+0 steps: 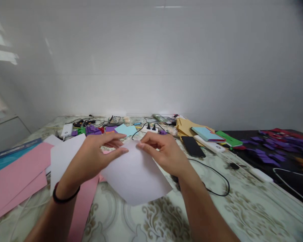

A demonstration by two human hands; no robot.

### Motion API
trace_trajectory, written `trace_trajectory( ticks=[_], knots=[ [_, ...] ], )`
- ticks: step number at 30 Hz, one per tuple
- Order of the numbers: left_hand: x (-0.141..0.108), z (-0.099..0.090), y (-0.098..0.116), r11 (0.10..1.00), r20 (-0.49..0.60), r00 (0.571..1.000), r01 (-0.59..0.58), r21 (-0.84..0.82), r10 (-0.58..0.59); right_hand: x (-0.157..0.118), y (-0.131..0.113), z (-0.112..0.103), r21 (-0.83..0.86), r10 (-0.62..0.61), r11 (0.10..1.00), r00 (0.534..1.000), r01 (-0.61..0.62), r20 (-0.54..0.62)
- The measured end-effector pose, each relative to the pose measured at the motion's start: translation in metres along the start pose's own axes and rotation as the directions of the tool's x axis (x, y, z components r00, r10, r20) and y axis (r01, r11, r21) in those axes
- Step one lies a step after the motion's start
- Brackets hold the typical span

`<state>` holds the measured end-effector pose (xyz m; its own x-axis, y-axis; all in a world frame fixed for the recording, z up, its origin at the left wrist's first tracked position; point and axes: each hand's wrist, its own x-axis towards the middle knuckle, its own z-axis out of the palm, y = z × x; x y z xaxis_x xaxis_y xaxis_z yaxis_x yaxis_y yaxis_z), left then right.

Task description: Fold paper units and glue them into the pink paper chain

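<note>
White paper [138, 178] is curving over the table [116, 211], the right hand [166, 153] pinching its far corner while the grip of the left hand [93, 154] is standing spread beside it, so this one-sided hold is risking a twist or crease.

I'm seeing soft, greyish light spreading evenly over the curled white paper [137, 179], which is shading darker beside the right hand [164, 151]. High and left of the paper, pale glare patches [5, 55] are shining on the glossy wall [151, 60]. Well right of it, purple pieces [266, 153] are blurring; the upper-right corner is showing dark.
</note>
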<state>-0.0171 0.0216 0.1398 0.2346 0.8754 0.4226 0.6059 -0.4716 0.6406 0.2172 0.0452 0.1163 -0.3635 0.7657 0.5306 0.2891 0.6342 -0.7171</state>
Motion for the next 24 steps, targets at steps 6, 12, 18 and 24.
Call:
trace_trajectory(
  ticks=[6,12,18,24],
  knots=[
    [0.002,0.024,0.003,0.995,0.063,0.993,-0.103,-0.013,0.104,-0.002,-0.005,0.013,-0.100,0.009,0.995,0.992,0.003,0.122],
    [-0.002,0.006,0.000,0.989,-0.233,0.965,-0.092,0.112,0.116,-0.001,-0.003,0.012,-0.020,0.110,0.994,0.992,-0.109,0.061],
    [-0.006,-0.043,-0.022,0.998,-0.614,0.789,0.023,0.064,0.022,0.000,0.009,-0.014,0.010,0.118,0.993,0.990,-0.119,0.072],
    [0.008,-0.072,-0.043,0.981,-0.841,0.518,-0.008,-0.192,-0.160,0.000,0.023,-0.036,0.155,0.154,0.979,0.981,-0.135,-0.121]
  ],
)
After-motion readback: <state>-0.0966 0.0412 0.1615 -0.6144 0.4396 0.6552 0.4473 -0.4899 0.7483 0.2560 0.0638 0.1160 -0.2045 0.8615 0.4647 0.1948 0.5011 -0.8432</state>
